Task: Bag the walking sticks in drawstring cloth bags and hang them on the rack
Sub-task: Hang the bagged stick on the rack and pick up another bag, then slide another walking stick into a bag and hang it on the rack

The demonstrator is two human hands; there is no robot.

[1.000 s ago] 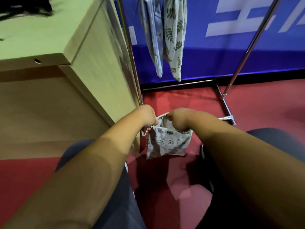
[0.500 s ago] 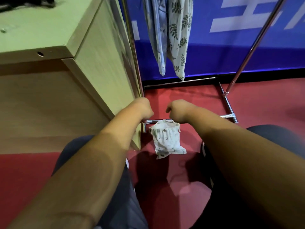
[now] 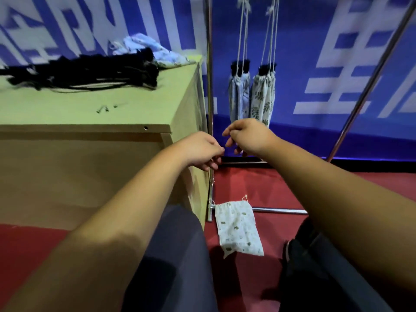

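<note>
A small white printed drawstring bag (image 3: 238, 230) lies flat on the red floor, its top edge against the rack's base bar (image 3: 279, 210). My left hand (image 3: 200, 149) and my right hand (image 3: 247, 136) hover well above it beside the rack's upright pole (image 3: 209, 86), fingers loosely curled, with nothing visible in them. A pile of black walking sticks (image 3: 90, 73) lies on the wooden table (image 3: 67, 109), with pale blue cloth bags (image 3: 153, 50) behind it. Two filled bags, one blue (image 3: 239, 93) and one leaf-printed (image 3: 263, 95), hang by their cords from the rack.
The table's corner stands right against the upright pole on the left. A slanted rack pole (image 3: 371, 86) rises at the right. A blue banner wall (image 3: 337, 64) closes off the back. My knees frame the bag on the floor.
The small bag left my hands and dropped to the floor. Both hands rose and let go, and my view tilted up to show the table top and the hanging bags.
</note>
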